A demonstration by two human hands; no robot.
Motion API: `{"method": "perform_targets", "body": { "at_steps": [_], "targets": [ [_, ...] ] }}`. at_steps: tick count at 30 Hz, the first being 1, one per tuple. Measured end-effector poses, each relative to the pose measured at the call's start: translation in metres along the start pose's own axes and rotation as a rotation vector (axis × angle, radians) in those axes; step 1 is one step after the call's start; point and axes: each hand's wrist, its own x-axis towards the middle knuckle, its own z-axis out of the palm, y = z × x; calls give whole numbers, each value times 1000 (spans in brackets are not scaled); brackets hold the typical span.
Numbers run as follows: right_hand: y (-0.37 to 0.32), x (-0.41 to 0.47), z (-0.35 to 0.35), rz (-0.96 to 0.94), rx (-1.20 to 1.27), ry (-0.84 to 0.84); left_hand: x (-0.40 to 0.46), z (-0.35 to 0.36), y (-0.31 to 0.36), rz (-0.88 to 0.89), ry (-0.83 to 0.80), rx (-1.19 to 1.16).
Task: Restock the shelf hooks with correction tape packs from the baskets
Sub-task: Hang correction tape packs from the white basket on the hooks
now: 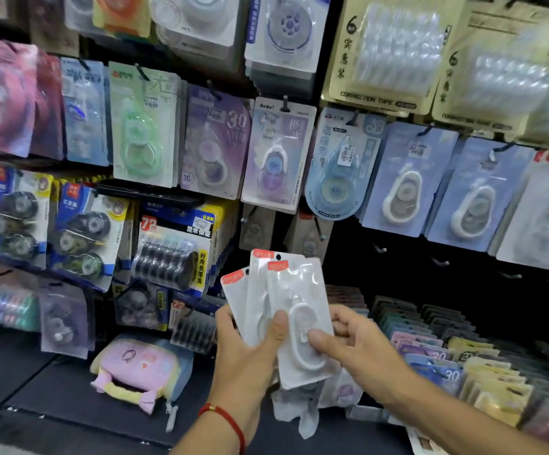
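Left hand [250, 349] grips the fanned white red-tabbed correction tape packs [256, 300]; right hand [348, 336] pinches the front pack [302, 326]. Separate one, probably for the bare metal hooks [439, 261]; align its hang-hole first.

White blister-packed correction tape packs [294, 318] sit fanned between both hands, before the pegboard shelf hooks [379, 248]. A pink plush pencil case [138, 366] lies lower left; rows of upright carded packs [447, 362] stand right.

Glossy clear-plastic correction tape packs [294, 310] — matt card backing, soft cloth pouch [138, 366]

bare forearms, a thin red string bracelet [230, 421] on the left wrist.
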Motion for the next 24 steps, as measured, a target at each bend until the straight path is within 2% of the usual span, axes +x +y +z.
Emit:
{"method": "perform_targets", "body": {
  "at_steps": [3, 7, 17, 20, 24],
  "targets": [
    [-2, 4, -4, -44, -35, 141, 4, -5, -2, 15, 73, 26],
    [-3, 24, -14, -53, -88, 293, 8, -12, -3, 146, 155, 109],
    [20, 55, -12, -41, -76, 402, 9, -14, 6, 189, 153, 176],
    [33, 75, -11, 26, -58, 436, 7, -11, 6, 167, 148, 180],
    [51, 79, -12, 256, 69, 416, 3, -8, 7, 138, 106, 182]
  ]
}}
